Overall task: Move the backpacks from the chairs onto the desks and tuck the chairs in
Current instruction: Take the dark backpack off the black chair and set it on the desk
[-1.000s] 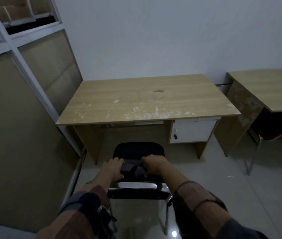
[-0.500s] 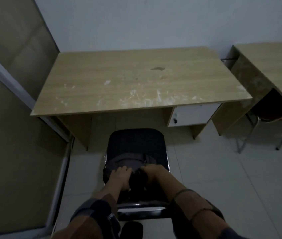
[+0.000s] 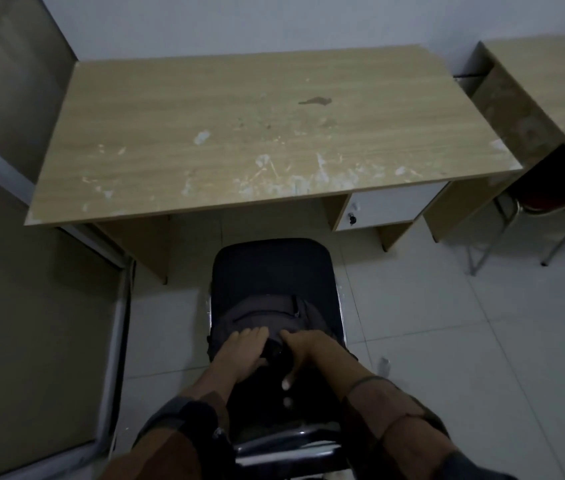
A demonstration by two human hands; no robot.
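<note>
both hands, left hand [image 3: 239,353] and right hand [image 3: 312,355], on the backpack [image 3: 270,313] at the chair [image 3: 270,268] seat's rear edge (fingers clamped on its top), ready for lifting onto the bench [image 3: 239,133].

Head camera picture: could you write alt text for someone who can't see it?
Two hands, left hand and right hand, reach onto a dark backpack sitting on a black chair. The chair stands pulled out before a scuffed wooden desk.

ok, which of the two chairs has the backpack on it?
The black chair in front of the near desk, seat still clear of it; both hands are on the backpack. The red chair sits under the right desk.
</note>
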